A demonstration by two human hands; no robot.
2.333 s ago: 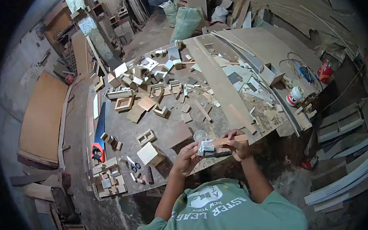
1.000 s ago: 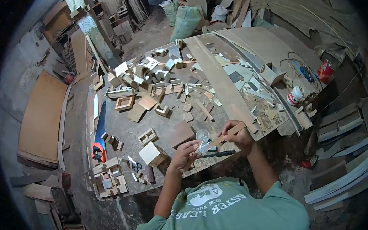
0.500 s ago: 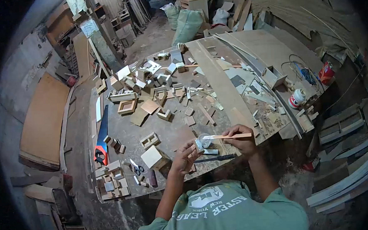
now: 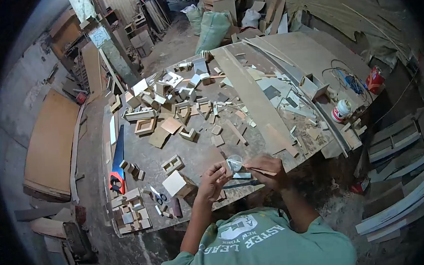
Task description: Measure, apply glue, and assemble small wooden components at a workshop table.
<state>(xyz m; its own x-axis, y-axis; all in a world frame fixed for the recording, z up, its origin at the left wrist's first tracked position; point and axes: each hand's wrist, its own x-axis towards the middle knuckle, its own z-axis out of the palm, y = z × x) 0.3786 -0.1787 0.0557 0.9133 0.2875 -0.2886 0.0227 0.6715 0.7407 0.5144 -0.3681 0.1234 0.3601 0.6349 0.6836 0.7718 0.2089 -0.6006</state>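
My left hand [image 4: 213, 181] is closed on a small wooden piece [image 4: 228, 169] near the bench's front edge. Right beside that piece is a clear plastic cup [image 4: 235, 160]. In the fingers of my right hand [image 4: 270, 169] is a flat wooden stick [image 4: 263, 172], pointing left toward the piece and the cup. Whether the stick's tip touches the piece cannot be made out. Below both hands lies a dark, long-handled tool [image 4: 242, 184], partly hidden by the right hand. A pale wooden block [image 4: 178, 183] stands left of my left hand, with scissors [image 4: 158, 195] beyond it.
Small wooden boxes and offcuts [image 4: 147, 125] crowd the far left of the workbench [image 4: 201, 154]. A handsaw [image 4: 117, 161] lies along its left edge. A long board [image 4: 253, 92] crosses the bench. At the right stand a white bottle [image 4: 341, 110] and a red can [image 4: 374, 80].
My right hand has moved left and slightly down, bringing the stick closer to the piece in my left hand. The stick now slants down to the right. My left hand has barely moved.
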